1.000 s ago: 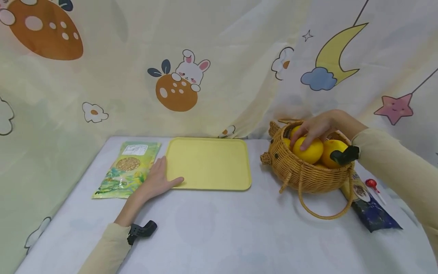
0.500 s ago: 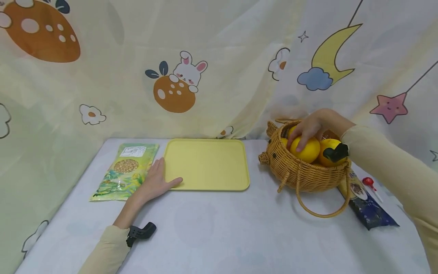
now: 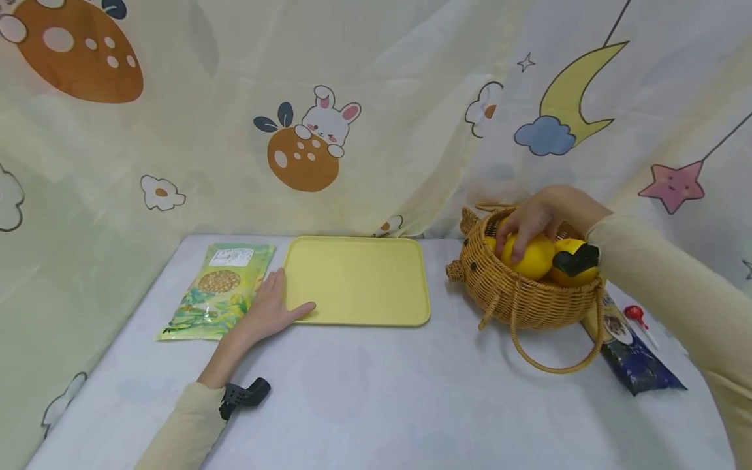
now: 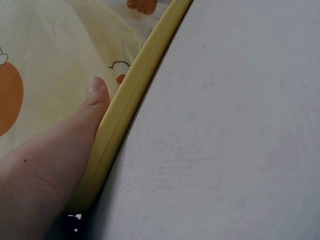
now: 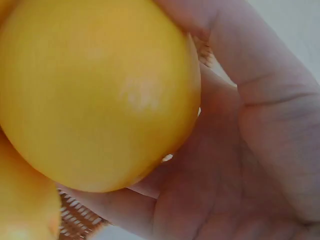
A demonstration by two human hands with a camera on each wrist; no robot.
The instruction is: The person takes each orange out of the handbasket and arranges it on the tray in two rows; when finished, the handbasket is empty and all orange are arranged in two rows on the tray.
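Observation:
A wicker basket (image 3: 531,310) shaped like an animal stands at the right, holding several yellow-orange fruits. My right hand (image 3: 537,219) reaches in from above and grips one orange (image 3: 536,260), thumb on the near side. In the right wrist view, the fingers curl round this smooth, round orange (image 5: 100,95); another fruit (image 5: 25,195) lies against it. My left hand (image 3: 270,310) rests at the left edge of a yellow tray (image 3: 358,281), fingers straight and thumb spread over the front corner. The left wrist view shows the thumb lying along the tray's rim (image 4: 117,122).
Left of the tray lies a green-yellow bag (image 3: 217,290) with a white label. Partly behind the basket is a dark blue and gold packet (image 3: 631,356), with a red lollipop (image 3: 637,316) beside it. A patterned cloth (image 3: 411,117) hangs behind the white-covered table (image 3: 376,391).
Over the last second my right hand has shifted slightly left and settled lower round the orange. My left hand stays in place at the tray; the whole view sways slightly.

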